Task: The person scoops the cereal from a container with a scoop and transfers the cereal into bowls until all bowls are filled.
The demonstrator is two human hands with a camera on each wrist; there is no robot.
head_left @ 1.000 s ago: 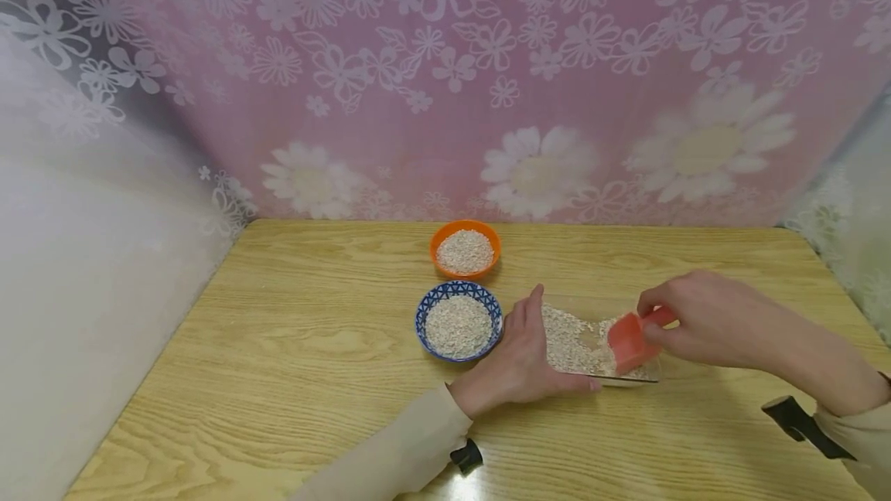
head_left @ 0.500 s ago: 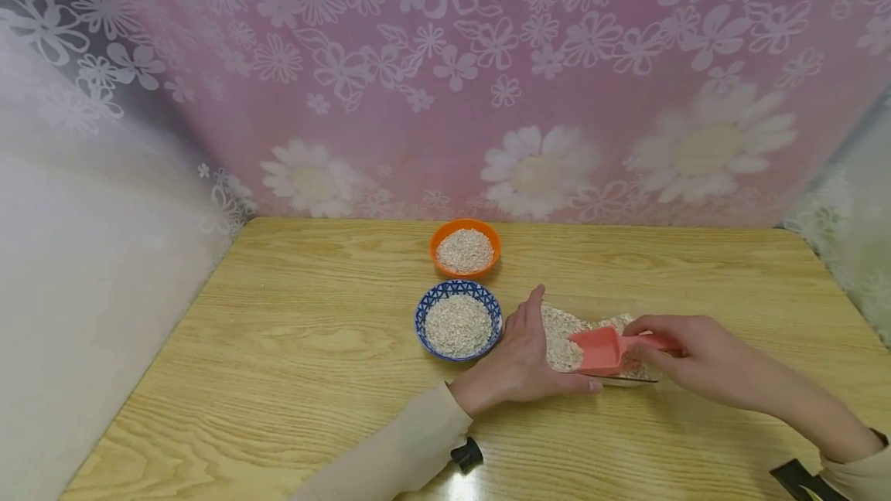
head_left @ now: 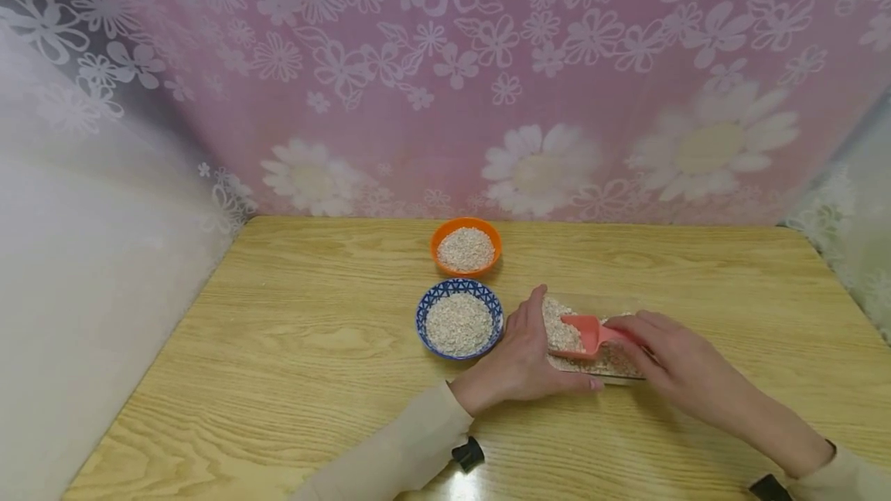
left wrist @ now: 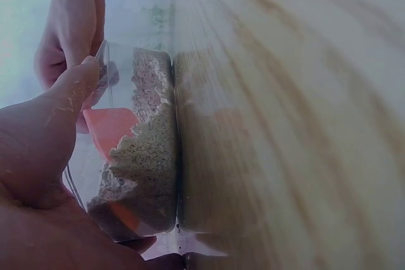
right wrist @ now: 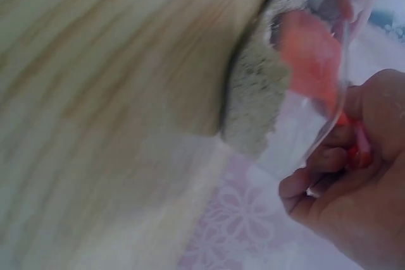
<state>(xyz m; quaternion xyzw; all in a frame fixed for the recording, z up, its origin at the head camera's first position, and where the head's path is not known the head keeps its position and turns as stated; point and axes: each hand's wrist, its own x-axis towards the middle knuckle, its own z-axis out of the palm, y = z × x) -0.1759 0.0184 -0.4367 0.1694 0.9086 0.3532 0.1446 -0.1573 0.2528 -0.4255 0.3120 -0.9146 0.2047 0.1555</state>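
Observation:
A clear rectangular container (head_left: 616,378) holding oat flakes (head_left: 558,323) stands on the table. My left hand (head_left: 518,362) grips its left end, thumb along the front side and fingers at the far side. My right hand (head_left: 685,362) holds a pink-red scoop (head_left: 590,337) by its handle. The scoop's bowl lies inside the container, dug into the flakes near the left hand, with flakes in its front part. Through the clear wall in the left wrist view, the scoop (left wrist: 111,129) shows tilted, its edge in the heap.
Left of the container, beside my left hand, stands a blue-and-white patterned bowl (head_left: 459,285) filled with oat flakes. Behind it sits an orange bowl (head_left: 438,260), also with flakes. A floral pink curtain (head_left: 390,122) hangs at the back of the wooden table (head_left: 278,377).
My right hand has moved the scoop leftward through the container, from its right end into the flakes near the left hand. The scoop has turned to point left. My left hand stays put.

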